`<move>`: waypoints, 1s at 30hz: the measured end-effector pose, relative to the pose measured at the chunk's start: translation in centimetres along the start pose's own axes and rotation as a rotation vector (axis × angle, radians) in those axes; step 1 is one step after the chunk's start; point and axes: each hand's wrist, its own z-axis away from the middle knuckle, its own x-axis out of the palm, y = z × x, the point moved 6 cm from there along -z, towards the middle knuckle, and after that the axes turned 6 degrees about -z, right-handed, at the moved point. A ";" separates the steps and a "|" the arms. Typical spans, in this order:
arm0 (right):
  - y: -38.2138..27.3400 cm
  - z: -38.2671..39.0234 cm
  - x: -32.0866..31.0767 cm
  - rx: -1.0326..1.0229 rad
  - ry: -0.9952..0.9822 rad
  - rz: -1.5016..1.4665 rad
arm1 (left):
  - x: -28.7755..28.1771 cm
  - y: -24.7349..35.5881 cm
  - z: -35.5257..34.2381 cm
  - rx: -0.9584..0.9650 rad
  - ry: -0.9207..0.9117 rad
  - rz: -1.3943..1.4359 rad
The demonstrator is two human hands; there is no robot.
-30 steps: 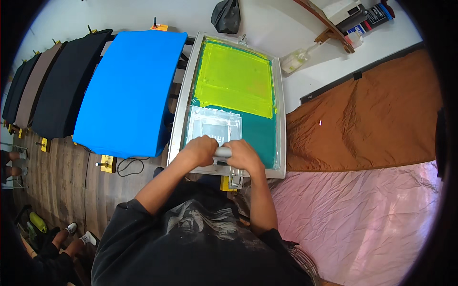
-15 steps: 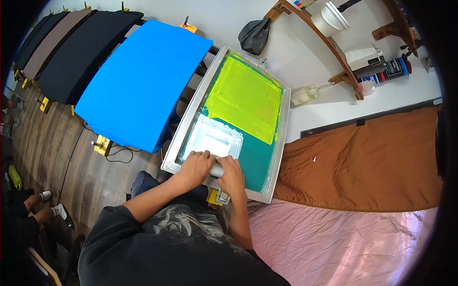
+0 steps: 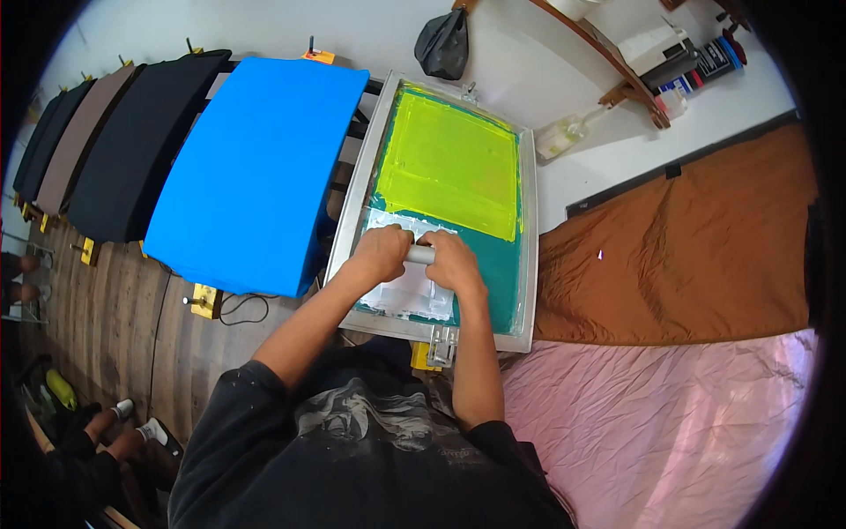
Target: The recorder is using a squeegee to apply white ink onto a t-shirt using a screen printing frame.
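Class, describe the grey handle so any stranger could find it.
Find the metal frame with a yellow rectangle. Nearer the wearer, over the white patch, the left hand and right hand grip the grey handle. It is a rounded bar, unlike the flat patches around it.

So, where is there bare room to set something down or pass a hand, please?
The blue board is free between the black board and the frame. Inside the frame, the green strip is free between the right hand and the frame's right side, below the yellow patch. The handle is crowded, gripped by the left hand and the right.
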 end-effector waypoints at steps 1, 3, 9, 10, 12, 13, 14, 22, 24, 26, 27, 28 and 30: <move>-0.1 0.3 0.3 -0.010 0.003 -0.012 | -0.2 0.2 0.4 -0.010 0.008 -0.010; 0.0 1.2 0.7 0.016 0.023 -0.035 | 0.1 0.7 1.1 -0.006 0.013 -0.015; -1.1 5.5 1.1 0.031 0.019 -0.093 | 0.2 2.7 4.7 0.038 -0.048 0.023; -1.4 6.2 1.3 0.042 0.003 -0.108 | 0.2 3.0 5.2 0.062 -0.064 0.016; -1.8 7.2 1.4 0.052 -0.026 -0.128 | 0.1 3.3 6.0 0.068 -0.132 0.021; -1.8 7.4 1.2 0.059 -0.022 -0.126 | 0.2 3.4 6.4 0.072 -0.178 0.012; -1.9 7.5 1.4 0.054 -0.083 -0.110 | 0.3 3.5 6.6 0.075 -0.223 0.002; -1.4 4.0 -1.1 0.027 -0.052 -0.023 | -1.6 2.5 2.6 0.032 -0.163 -0.002; -1.0 3.0 -0.7 0.019 -0.024 -0.002 | -1.5 2.0 1.6 0.022 -0.034 -0.006; -0.7 2.8 -0.1 0.004 0.004 0.007 | -0.6 1.9 2.0 0.024 -0.026 0.008; -0.5 3.2 0.4 -0.029 0.019 0.005 | -0.2 1.9 2.3 0.027 -0.021 0.021; -0.7 4.1 0.8 -0.062 0.033 0.001 | 0.2 2.3 3.4 0.042 0.016 0.014; -1.6 6.3 1.5 -0.084 0.038 0.018 | 1.2 3.0 5.5 0.094 0.072 0.001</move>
